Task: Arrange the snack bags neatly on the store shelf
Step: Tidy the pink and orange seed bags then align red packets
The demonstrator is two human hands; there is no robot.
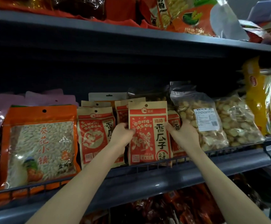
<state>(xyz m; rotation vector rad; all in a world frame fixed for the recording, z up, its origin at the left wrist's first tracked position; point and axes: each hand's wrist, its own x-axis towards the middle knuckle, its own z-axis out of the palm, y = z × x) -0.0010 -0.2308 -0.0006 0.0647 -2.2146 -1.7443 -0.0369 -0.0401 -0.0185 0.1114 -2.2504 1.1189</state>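
A kraft-and-red sunflower seed bag (149, 135) stands upright at the front of the middle shelf (147, 177). My left hand (121, 137) grips its left edge and my right hand (185, 135) grips its right edge. Several matching red seed bags (94, 135) stand beside and behind it, partly hidden. A large orange bag of pale seeds (41, 146) leans at the left.
Clear bags of round biscuits (202, 125) stand to the right, with a yellow bag (256, 97) beyond. A low wire rail (147, 166) runs along the shelf front. The upper shelf (131, 34) carries orange and red bags. Red packets (188, 207) fill the shelf below.
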